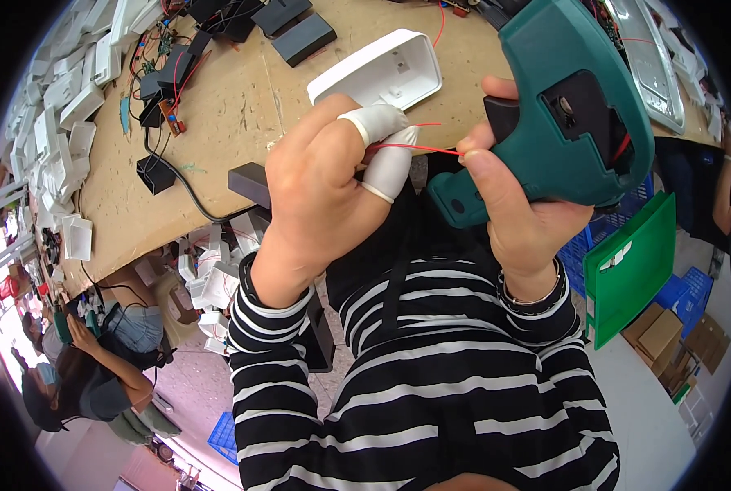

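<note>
One thin red wire (433, 148) runs from the left hand (320, 188), pinching it in white rubber finger cots (392, 168), to the right hand (523, 213), which pinches it while cradling a dark green hollow plastic housing (574, 49). Beyond, an open white plastic shell (370, 74) lies on the tan tabletop (230, 127).

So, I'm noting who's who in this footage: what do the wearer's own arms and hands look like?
The left hand wears snug white covers with rolled rims on the thumb and one finger. On the right hand, no such covers show on the parts in view. Both arms have long sleeves with black and white stripes.
</note>
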`<state>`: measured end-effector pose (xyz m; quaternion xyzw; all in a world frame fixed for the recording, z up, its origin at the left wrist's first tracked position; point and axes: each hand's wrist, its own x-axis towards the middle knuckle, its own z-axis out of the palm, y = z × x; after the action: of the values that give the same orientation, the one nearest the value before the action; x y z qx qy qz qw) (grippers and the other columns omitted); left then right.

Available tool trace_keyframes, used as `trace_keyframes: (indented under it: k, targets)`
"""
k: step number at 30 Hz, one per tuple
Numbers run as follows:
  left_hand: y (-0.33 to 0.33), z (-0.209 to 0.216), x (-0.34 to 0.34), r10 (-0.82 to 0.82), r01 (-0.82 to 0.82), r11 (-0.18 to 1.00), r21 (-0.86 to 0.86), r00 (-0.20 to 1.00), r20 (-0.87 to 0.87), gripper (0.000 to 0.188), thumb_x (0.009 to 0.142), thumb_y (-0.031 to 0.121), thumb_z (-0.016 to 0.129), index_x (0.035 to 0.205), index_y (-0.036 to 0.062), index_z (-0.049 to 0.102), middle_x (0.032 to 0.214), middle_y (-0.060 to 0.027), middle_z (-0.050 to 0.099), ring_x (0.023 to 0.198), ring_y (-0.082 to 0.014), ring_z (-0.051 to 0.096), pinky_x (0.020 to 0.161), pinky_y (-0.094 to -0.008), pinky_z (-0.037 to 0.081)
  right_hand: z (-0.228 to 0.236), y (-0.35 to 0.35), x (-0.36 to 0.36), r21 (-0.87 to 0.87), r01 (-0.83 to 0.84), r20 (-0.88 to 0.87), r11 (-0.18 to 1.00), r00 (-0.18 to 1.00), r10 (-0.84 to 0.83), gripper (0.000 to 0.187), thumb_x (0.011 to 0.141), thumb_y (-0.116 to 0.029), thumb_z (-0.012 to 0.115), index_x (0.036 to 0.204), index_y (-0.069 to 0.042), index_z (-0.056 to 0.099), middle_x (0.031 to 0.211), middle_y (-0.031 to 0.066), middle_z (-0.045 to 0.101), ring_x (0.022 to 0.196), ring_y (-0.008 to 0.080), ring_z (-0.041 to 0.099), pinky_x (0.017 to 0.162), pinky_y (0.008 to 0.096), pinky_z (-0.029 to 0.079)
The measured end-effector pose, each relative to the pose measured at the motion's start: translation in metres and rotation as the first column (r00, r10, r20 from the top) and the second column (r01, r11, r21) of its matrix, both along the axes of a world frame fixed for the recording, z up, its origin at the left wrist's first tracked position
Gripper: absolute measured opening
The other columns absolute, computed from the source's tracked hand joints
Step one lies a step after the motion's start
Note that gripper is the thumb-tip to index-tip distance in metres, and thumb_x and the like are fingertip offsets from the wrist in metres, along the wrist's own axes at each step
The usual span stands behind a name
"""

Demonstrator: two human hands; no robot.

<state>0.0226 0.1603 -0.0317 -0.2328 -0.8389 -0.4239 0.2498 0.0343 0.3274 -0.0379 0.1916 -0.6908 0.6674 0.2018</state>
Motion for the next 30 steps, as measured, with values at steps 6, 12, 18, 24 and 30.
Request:
trace_keyframes:
  k: [6, 12, 18, 24, 30]
  targets:
    - [-0.008, 0.025, 0.005, -0.034, 0.052, 0.998, -0.040, 0.926, 0.376, 0.010, 0.068, 0.000, 0.067, 0.077, 0.0013, 0.062, 0.064, -0.0043, 0.055, 0.053, -0.0121, 0.050, 0.048, -0.0237, 0.038, 0.004, 0.002, 0.005, -0.053, -0.022, 0.066, 0.998, 0.997, 0.026, 0.056, 0.069, 0.010, 0.061, 0.120, 0.006, 0.038, 0.108, 0.0260, 0.053, 0.073, 0.0185, 0.061, 0.065, 0.0268, 0.051]
    - [-0.010, 0.028, 0.003, -0.094, 0.129, 0.991, -0.023, 0.826, 0.556, 0.008, 0.070, 0.000, 0.066, 0.078, -0.0006, 0.063, 0.065, -0.0015, 0.058, 0.057, -0.0059, 0.049, 0.051, -0.0196, 0.037, 0.010, 0.011, 0.005, 0.140, -0.049, -0.014, 0.989, 0.999, 0.051, 0.056, 0.067, 0.009, 0.061, 0.118, 0.009, 0.039, 0.107, 0.0241, 0.054, 0.072, 0.0190, 0.061, 0.066, 0.0272, 0.051]
    - [-0.008, 0.027, 0.001, -0.113, 0.183, 0.981, -0.064, 0.807, 0.580, 0.008, 0.071, 0.000, 0.066, 0.078, -0.0008, 0.063, 0.066, -0.0017, 0.058, 0.058, -0.0061, 0.050, 0.052, -0.0201, 0.039, 0.020, 0.013, 0.007, 0.303, -0.079, -0.050, 0.950, 0.994, 0.099, 0.054, 0.065, 0.011, 0.062, 0.115, 0.010, 0.042, 0.107, 0.0232, 0.055, 0.071, 0.0190, 0.061, 0.066, 0.0267, 0.050]
    - [-0.008, 0.030, 0.001, -0.120, 0.176, 0.984, -0.029, 0.776, 0.619, 0.010, 0.071, 0.001, 0.067, 0.079, -0.0014, 0.062, 0.067, -0.0012, 0.058, 0.060, -0.0056, 0.050, 0.054, -0.0198, 0.039, 0.013, 0.015, 0.004, 0.344, -0.050, -0.126, 0.938, 0.987, 0.099, 0.051, 0.066, 0.012, 0.061, 0.114, 0.009, 0.043, 0.108, 0.0218, 0.055, 0.072, 0.0178, 0.061, 0.066, 0.0259, 0.049]
    - [-0.008, 0.030, 0.002, -0.135, 0.186, 0.982, -0.020, 0.780, 0.612, 0.009, 0.071, 0.001, 0.067, 0.079, -0.0012, 0.062, 0.067, -0.0007, 0.058, 0.059, -0.0054, 0.050, 0.053, -0.0197, 0.039, 0.015, 0.013, 0.006, 0.374, -0.044, -0.119, 0.927, 0.988, 0.095, 0.050, 0.067, 0.013, 0.060, 0.114, 0.008, 0.045, 0.109, 0.0204, 0.055, 0.073, 0.0170, 0.061, 0.067, 0.0258, 0.048]
